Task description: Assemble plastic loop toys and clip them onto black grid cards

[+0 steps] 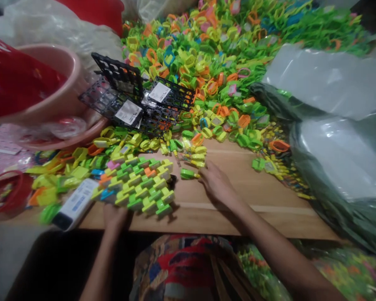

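My left hand (114, 217) is at the near edge of a block of small plastic pieces (141, 184), green and yellow with a few orange, blue and pink, set in slanting rows. Its fingers go beneath the block and are mostly hidden; it appears to hold it. My right hand (217, 182) rests low over the wooden table with its fingertips closed at the yellow end of a green plastic piece (188, 173). Just beyond those fingertips lie several loose yellow pieces (196, 156).
Black lattice trays (125, 110) with white labels lie on a large heap of coloured plastic pieces (207, 62). A white box (77, 205), a red basket (9, 194) and a pink tub (59, 104) stand left. A dark green bag (303, 154) borders the table (244, 184) at right.
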Demonstrator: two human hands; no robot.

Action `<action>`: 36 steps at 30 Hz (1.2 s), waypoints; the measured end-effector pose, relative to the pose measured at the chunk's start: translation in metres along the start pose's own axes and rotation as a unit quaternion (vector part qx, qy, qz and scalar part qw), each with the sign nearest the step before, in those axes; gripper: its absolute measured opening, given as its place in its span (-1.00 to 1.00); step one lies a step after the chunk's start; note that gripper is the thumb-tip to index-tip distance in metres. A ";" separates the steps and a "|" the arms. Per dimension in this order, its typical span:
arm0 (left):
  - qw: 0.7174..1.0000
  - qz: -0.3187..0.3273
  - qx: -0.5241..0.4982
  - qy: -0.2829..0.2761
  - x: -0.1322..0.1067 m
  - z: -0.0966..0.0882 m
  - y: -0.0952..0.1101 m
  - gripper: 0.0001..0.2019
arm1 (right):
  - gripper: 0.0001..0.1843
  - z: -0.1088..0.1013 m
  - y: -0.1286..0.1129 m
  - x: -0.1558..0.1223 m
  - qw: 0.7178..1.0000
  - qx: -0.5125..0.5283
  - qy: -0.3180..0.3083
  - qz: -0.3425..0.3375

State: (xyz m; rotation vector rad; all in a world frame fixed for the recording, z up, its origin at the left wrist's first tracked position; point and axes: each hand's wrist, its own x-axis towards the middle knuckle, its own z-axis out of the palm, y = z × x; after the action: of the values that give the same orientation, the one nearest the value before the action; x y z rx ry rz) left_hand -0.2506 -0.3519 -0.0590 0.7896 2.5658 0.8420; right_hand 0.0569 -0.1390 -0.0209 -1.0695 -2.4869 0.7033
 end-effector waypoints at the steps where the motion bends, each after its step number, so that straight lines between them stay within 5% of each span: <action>1: 1.000 0.003 0.001 -0.002 0.001 0.000 -0.001 -0.59 | -0.89 0.002 -0.002 -0.002 1.000 -0.005 0.003 0.006; 5: 1.000 0.023 0.006 -0.012 0.002 -0.002 -0.003 -0.53 | -0.86 0.011 -0.020 -0.005 0.995 0.098 0.020 -0.014; 11: 0.999 0.039 0.026 -0.027 0.003 -0.006 0.006 -0.53 | -0.77 0.047 -0.049 -0.009 0.939 0.338 -0.055 -0.025; 16: 0.998 0.033 0.042 -0.024 -0.002 -0.008 0.014 -0.57 | -0.67 0.073 -0.048 -0.013 0.943 0.313 -0.056 -0.102; 22: 0.998 0.049 0.004 -0.029 -0.004 -0.008 0.015 -0.64 | -0.65 0.081 -0.046 -0.009 0.948 0.262 -0.066 -0.165; 26: 0.999 0.038 -0.014 -0.033 0.000 -0.006 0.010 -0.66 | -0.62 0.068 -0.051 -0.004 0.945 0.257 -0.104 -0.177; 31: 0.998 0.033 -0.056 -0.026 -0.002 -0.004 0.006 -0.72 | -0.74 0.020 -0.043 0.024 0.946 0.252 -0.147 -0.140; 36: 0.998 0.025 -0.057 -0.031 -0.001 -0.002 0.003 -0.77 | -0.83 -0.021 -0.001 0.087 0.986 0.085 0.131 0.061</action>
State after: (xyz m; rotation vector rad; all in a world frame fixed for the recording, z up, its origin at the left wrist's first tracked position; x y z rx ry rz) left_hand -0.2499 -0.3512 -0.0553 0.8361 2.4286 0.9552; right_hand 0.0091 -0.0684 0.0069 -1.1755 -2.1138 0.7427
